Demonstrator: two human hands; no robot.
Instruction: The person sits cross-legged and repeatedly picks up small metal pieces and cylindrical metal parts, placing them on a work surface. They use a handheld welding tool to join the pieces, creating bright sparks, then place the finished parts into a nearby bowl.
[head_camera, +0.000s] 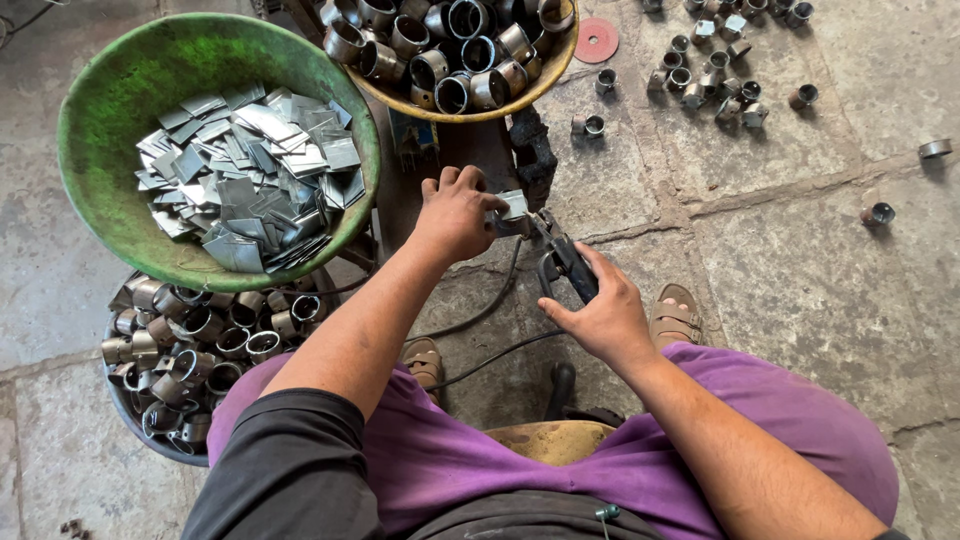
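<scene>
The person sits on a low yellow seat (548, 440) and works over the stone floor (800, 250); the left hand (455, 212) holds a small metal piece (513, 207) against a dark stand (530, 150), and its fingers are curled tight around that piece; the right hand (600, 310) grips a black tool (568, 262) with a cable, and its fingers are closed around the handle; the tip of the tool points at the small piece, right beside it.

The step in hand looks like joining or fixing this one piece while it is held still; it seems to be in the middle of that step, since both hands are on the job and the piece is not yet let go.

A green bowl (120, 90) of flat shiny plates sits up on the left; a yellow bowl (545, 75) of metal rings sits at the top; a dark tub (135, 420) of more rings sits low on the left; loose rings (715, 70) lie on the floor at the top right, well apart from the hands.

The next move likely calls for a steady left hand and a careful touch of the tool tip, so the piece does not slip; the fingers are very near the tip, so they could get hurt.
</scene>
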